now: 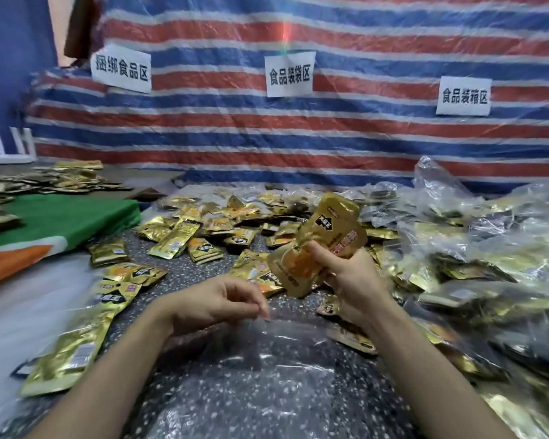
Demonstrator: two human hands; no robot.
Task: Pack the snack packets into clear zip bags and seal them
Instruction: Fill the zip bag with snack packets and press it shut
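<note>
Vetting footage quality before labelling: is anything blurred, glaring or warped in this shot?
Head view: the wide lens bows the striped tarp; the large gold packet lower left is smeared; glare streaks the clear zip bag at the left hand; a coloured flare sits above the middle sign.

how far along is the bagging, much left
Done: filled clear bags heaped at the right; seals unclear. In hand: the right hand grips gold packets, the left hand pinches the edge of an empty zip bag. Left: many loose packets on the table.
</note>
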